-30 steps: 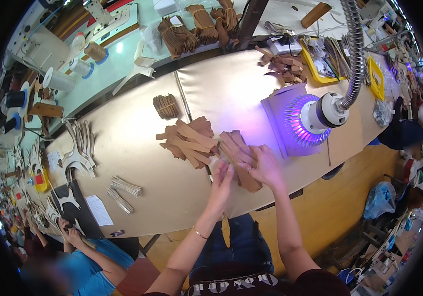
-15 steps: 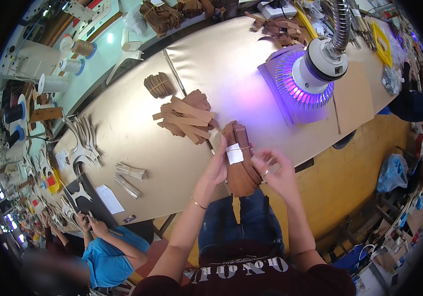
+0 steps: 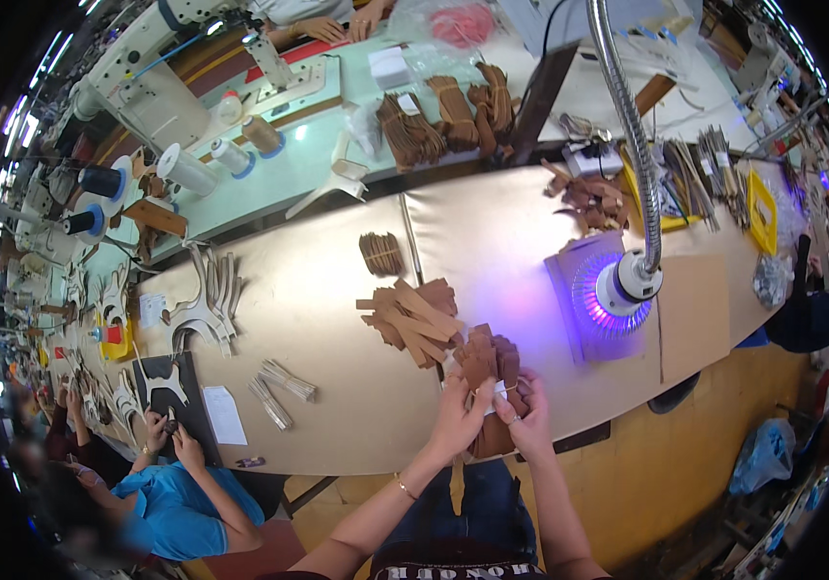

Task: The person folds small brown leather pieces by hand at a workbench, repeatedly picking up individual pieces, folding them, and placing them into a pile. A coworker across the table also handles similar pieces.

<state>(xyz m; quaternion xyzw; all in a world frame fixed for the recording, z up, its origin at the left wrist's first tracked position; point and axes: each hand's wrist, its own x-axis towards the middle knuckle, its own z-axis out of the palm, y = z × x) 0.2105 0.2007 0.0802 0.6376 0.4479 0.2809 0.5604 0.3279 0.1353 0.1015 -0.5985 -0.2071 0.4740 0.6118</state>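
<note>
holding brown leather bundle (image 3: 488,379) in both hands (image 3: 492,418).

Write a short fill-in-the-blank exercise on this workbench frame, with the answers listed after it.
1. Both hands, the left hand and the right hand, grip one bundle of ____ leather pieces.
2. The gooseneck lamp throws ____ light onto the table.
3. The loose pile of leather strips lies on the ____ side of the lamp.

Answers: brown; purple; left
</note>
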